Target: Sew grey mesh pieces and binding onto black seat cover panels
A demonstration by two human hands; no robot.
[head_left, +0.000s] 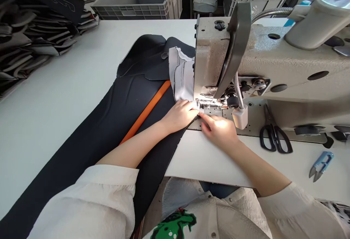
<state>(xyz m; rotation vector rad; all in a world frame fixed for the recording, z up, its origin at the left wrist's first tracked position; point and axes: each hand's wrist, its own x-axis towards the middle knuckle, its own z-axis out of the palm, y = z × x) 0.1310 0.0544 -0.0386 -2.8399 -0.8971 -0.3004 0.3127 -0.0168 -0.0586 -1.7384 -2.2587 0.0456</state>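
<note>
A long piece of black fabric [98, 129] with an orange stripe [149, 111] runs diagonally up the table to the sewing machine [210, 53]. Pale grey lining [182, 74] lies folded at its upper end, beside the machine head. My left hand [181, 115] presses on the fabric left of the presser foot, its fingers curled together on the material. At the fabric's edge, just in front of the lit needle area, my right hand [220, 129] touches with its index fingertip. Its thumb sits apart and lower. The needle itself is hard to make out.
Black-handled scissors [275, 137] lie by the machine bed, with blue thread snips [321, 166] farther right. Stacked dark pieces [32, 34] fill the table's upper left. Grey crates [142, 9] stand beyond the far edge. A lamp on a flexible neck [240, 116] hangs near my right hand.
</note>
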